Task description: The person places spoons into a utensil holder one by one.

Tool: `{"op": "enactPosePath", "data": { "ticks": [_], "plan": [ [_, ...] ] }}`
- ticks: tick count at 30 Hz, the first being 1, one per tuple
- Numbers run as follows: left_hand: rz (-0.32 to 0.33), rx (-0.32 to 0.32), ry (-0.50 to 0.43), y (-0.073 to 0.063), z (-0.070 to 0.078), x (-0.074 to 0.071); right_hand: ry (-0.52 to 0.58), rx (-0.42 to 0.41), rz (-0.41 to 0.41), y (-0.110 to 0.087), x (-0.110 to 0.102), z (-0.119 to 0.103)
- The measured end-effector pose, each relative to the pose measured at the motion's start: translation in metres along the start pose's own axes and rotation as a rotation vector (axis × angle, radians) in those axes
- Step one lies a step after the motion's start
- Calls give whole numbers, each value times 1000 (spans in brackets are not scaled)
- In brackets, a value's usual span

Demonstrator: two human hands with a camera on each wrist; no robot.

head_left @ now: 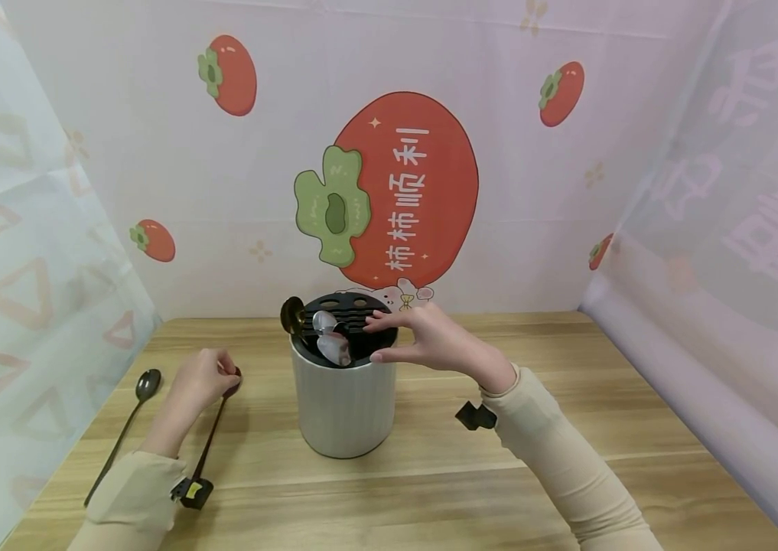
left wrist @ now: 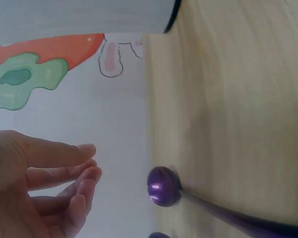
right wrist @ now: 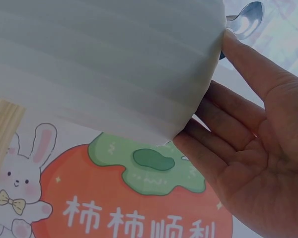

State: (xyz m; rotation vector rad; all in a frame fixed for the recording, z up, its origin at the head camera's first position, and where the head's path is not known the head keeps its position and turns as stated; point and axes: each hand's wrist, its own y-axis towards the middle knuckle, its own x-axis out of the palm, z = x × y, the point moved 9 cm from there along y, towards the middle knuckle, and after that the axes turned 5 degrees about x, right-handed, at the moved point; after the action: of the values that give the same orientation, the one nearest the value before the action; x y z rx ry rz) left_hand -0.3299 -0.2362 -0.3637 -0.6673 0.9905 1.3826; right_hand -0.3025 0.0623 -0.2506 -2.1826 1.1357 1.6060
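Purple spoon (left wrist: 163, 186), just below left hand (head_left: 201, 378)

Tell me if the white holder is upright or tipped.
Upright: the white holder stands on the table, its black top facing up.

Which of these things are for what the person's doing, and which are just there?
Probably for the job:
White holder, with the right hand at its rim
Spoons in the holder
Purple spoon, near the left hand
Dark spoon, untouched on the table

Just there, I think:
Fruit-print cloth behind
Black gadgets by the sleeves
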Motion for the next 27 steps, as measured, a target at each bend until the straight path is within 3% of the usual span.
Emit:
{"op": "enactPosePath", "data": {
  "ticks": [7,14,27],
  "plan": [
    [-22,-2,23,1,-14,5,0,-9,4,0,-1,-2],
    [-123,-63,24,0,-27,16,-5,-1,-5,2,0,-1],
    [-239,-129,82,-9,-40,31,1,-2,-11,1,0,-2]
  ]
}}
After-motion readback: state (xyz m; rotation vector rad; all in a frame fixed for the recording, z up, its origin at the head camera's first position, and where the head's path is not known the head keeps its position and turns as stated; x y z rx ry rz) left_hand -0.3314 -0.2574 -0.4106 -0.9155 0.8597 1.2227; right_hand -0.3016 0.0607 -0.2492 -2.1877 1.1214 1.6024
